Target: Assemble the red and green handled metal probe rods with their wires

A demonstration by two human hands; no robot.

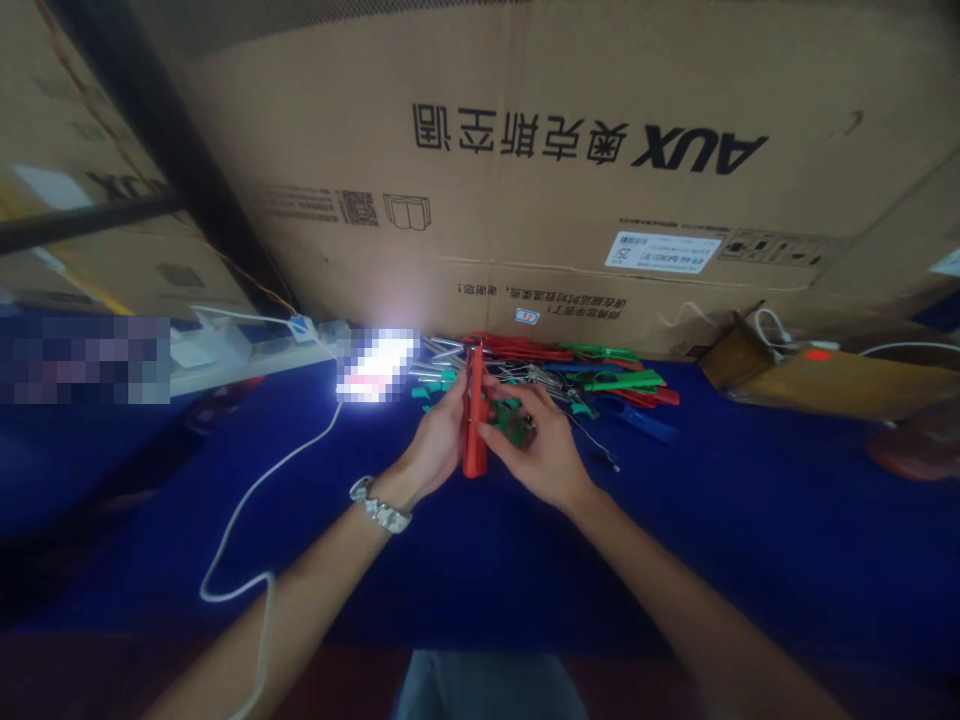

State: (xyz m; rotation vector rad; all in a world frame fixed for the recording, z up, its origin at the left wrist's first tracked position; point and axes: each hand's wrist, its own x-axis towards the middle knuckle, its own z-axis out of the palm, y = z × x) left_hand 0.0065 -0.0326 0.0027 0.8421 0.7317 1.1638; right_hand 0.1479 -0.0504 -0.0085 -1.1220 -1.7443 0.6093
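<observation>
A long, narrow red plastic piece point(475, 420) stands nearly upright between my hands, above the blue table. My left hand point(441, 432) is closed round its left side, with the fingers mostly hidden behind it. From the right, my right hand point(551, 445) is curled, its thumb and fingertips against the red piece's edge. Within the curl of that hand shows a dark green piece point(514, 424); whether it is gripped or lies behind, I cannot tell. Beyond my hands lies a pile of red strips point(525, 348), green strips point(626, 381), blue strips point(637, 420) and thin metal rods.
A large cardboard box point(525, 220) walls off the back of the blue table point(675, 540). Left of the pile glows a blurred phone-like screen point(379, 365), with a white cable point(251, 500) running toward me. An open-topped brown box point(810, 380) sits at the right.
</observation>
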